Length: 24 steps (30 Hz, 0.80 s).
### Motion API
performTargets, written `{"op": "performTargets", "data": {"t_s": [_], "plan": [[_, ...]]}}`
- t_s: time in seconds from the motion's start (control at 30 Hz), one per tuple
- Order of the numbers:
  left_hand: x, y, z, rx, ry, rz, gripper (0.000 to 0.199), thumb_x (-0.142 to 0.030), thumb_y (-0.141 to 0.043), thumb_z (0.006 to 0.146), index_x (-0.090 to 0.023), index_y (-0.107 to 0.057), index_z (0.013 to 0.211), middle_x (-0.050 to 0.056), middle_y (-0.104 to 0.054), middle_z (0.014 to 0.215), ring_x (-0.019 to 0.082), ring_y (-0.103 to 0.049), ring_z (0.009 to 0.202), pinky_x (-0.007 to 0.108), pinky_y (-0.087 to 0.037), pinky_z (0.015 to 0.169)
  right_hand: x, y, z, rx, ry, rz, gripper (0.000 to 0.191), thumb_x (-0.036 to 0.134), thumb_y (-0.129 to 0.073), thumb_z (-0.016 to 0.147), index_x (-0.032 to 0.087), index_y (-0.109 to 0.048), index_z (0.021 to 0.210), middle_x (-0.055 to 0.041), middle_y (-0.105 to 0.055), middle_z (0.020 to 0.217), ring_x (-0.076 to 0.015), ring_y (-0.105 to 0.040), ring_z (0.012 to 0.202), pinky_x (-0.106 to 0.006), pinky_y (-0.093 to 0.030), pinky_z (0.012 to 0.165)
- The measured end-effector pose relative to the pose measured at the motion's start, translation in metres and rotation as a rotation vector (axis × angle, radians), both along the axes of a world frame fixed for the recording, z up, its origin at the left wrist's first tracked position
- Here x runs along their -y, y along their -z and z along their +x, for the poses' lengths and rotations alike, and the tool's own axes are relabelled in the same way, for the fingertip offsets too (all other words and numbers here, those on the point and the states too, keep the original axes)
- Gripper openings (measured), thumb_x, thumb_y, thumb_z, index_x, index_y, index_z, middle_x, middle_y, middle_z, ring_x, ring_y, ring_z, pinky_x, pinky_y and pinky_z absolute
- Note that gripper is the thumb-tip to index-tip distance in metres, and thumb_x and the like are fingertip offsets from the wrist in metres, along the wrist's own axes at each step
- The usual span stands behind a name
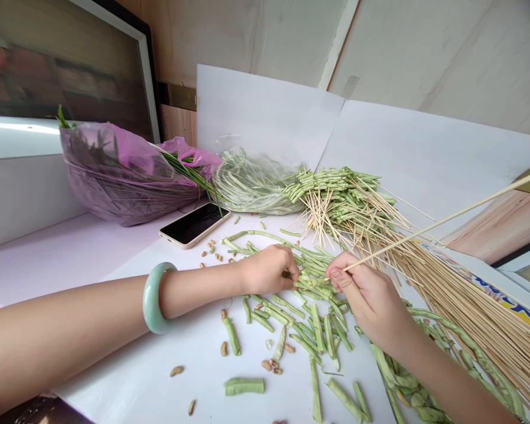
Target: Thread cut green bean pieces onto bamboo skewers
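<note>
My right hand (pixel 366 291) pinches a long bamboo skewer (pixel 428 227) near its lower end, and the shaft slants up to the right. Close by, my left hand (pixel 269 269) is closed, its fingertips pinched on a green bean piece (pixel 308 279) at the heap; the grip is partly hidden. Between and below the hands lie many cut bean pieces (pixel 318 327), mostly lengthwise toward me. A few longer strands (pixel 256 234) curve behind the left hand. Loose brown bean seeds (pixel 267 365) are scattered on the white sheet (pixel 159 353).
Skewered bean bundles (pixel 340 182) are stacked at the back, with bare skewers (pixel 468 300) fanned along the right. More beans (pixel 424 377) lie under my right forearm. A phone (pixel 195 225), a clear bag of long beans (pixel 256 182) and a purple bag (pixel 128 176) stand behind.
</note>
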<state>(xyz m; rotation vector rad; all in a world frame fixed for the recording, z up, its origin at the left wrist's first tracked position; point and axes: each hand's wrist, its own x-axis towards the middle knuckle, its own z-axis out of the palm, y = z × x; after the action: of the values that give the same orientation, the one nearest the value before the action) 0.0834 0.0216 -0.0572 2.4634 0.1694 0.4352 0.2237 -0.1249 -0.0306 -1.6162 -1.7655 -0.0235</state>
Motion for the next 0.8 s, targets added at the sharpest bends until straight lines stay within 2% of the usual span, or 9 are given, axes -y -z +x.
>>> {"op": "performTargets", "data": {"t_s": [0.13,0.27,0.4,0.6,0.7,0.8], "plan": [[-0.002,-0.003,-0.002,-0.017,-0.017,-0.045,0.012,-0.009,-0.068,0.067,-0.016,-0.075,0.073,0.002,-0.069,0.079,0.016,-0.060,0.074,0.023,-0.043,0.070,0.000,0.004,0.002,-0.072,0.005,-0.045,0.025,0.028,-0.041,0.093,0.022,-0.050,0.071,0.0028,-0.047,0.056,-0.0133,-0.043,0.048,-0.024,-0.033,0.046],[-0.004,-0.008,-0.003,0.023,-0.092,-0.107,0.016,-0.012,-0.064,0.074,-0.015,-0.073,0.086,0.005,-0.071,0.088,0.016,-0.060,0.079,0.025,-0.043,0.074,-0.001,0.007,0.011,-0.220,0.030,-0.058,0.027,0.035,-0.046,0.093,0.021,-0.054,0.071,0.0011,-0.052,0.060,-0.0142,-0.049,0.052,-0.024,-0.037,0.048],[-0.005,-0.010,-0.003,0.080,-0.157,-0.199,0.016,-0.014,-0.061,0.076,-0.012,-0.070,0.089,0.006,-0.070,0.087,0.016,-0.060,0.078,0.025,-0.043,0.072,-0.002,0.007,0.021,-0.442,0.076,0.043,0.028,0.043,-0.055,0.089,0.020,-0.057,0.073,0.0003,-0.054,0.062,-0.0146,-0.051,0.056,-0.027,-0.043,0.055],[-0.003,-0.009,-0.003,0.169,-0.210,-0.407,0.019,-0.028,-0.054,0.083,-0.013,-0.065,0.086,0.003,-0.065,0.076,0.014,-0.057,0.068,0.024,-0.043,0.064,-0.007,0.011,0.031,-0.882,0.078,0.172,0.024,0.045,-0.063,0.083,0.024,-0.055,0.073,-0.0017,-0.051,0.071,-0.0167,-0.051,0.060,-0.031,-0.048,0.052],[0.001,-0.010,-0.003,0.222,-0.205,-0.490,0.019,-0.030,-0.053,0.084,-0.013,-0.062,0.083,0.002,-0.063,0.075,0.013,-0.056,0.068,0.024,-0.044,0.065,-0.009,0.013,0.033,-1.066,0.070,0.154,0.023,0.040,-0.071,0.075,0.023,-0.056,0.072,-0.0011,-0.049,0.069,-0.0159,-0.050,0.059,-0.030,-0.049,0.051],[0.007,-0.010,-0.002,0.266,-0.123,-0.673,0.024,-0.036,-0.065,0.077,-0.012,-0.061,0.080,0.002,-0.062,0.072,0.011,-0.055,0.065,0.024,-0.044,0.064,-0.010,0.015,0.031,-1.202,0.070,0.128,0.024,0.037,-0.075,0.071,0.021,-0.057,0.072,-0.0002,-0.049,0.067,-0.0143,-0.050,0.059,-0.028,-0.051,0.052]]}}
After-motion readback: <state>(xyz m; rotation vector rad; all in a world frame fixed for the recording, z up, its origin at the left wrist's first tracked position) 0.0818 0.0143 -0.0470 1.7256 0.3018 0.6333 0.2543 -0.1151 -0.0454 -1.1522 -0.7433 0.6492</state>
